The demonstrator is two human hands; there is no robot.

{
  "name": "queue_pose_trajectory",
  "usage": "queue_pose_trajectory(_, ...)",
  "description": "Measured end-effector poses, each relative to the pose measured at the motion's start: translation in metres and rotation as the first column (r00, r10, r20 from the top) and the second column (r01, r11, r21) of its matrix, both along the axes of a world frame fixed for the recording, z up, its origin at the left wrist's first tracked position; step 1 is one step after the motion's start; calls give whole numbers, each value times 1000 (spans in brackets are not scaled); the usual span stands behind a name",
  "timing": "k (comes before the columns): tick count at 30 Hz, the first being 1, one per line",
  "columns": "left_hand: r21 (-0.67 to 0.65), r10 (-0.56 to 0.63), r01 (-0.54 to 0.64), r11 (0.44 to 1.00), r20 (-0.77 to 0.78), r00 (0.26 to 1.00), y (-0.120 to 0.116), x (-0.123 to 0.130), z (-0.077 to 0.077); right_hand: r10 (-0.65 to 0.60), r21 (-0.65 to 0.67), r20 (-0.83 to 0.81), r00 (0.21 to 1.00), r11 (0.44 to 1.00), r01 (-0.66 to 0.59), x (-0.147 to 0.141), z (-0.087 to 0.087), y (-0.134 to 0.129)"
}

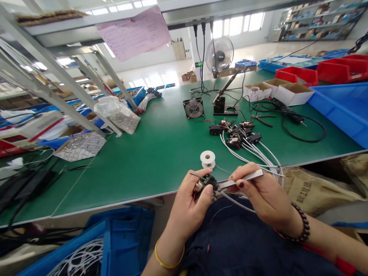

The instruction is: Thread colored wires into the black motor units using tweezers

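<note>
Just over the table's front edge, my left hand (193, 203) grips a small black electrical assembly (212, 181) with a green wire and a red wire showing. A white cable runs from it to the right. My right hand (263, 193) is closed around flat metal tweezers (249, 177), whose tips point at the assembly; whether they pinch anything I cannot make out. A white spool (207, 158) with thin wire stands just beyond my hands. Farther back lies a pile of similar black assemblies (235, 134) with white cables.
A soldering iron (227, 86) rests in its stand behind a small square fan (193, 108) and pliers (263, 119). On the right are a blue bin (342, 109) and red bins (297, 75). A blue crate (123, 234) with white cables sits below the table's edge.
</note>
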State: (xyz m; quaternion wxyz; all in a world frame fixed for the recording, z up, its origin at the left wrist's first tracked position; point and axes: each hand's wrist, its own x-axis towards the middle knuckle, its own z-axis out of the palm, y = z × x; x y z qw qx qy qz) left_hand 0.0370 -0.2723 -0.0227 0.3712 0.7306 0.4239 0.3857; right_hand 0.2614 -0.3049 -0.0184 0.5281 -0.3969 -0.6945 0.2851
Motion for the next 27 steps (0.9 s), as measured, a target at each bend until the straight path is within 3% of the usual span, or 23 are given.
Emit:
queue_pose_trajectory(9, 36, 36, -36, 999, -19, 999, -2, 2, -1, -68, 137, 112, 991, 989, 52, -6, 3, 0)
queue_pose_trajectory(16, 38, 12, -12, 999, 8, 1000, -4, 2, -3, 41, -80, -91, 995, 996, -49, -4, -4, 4)
queue_pose_trajectory(27, 25, -17, 16, 1000, 7, 1000, -6, 2, -4, 44, -59, -89, 995, 997, -49, -3, -7, 1)
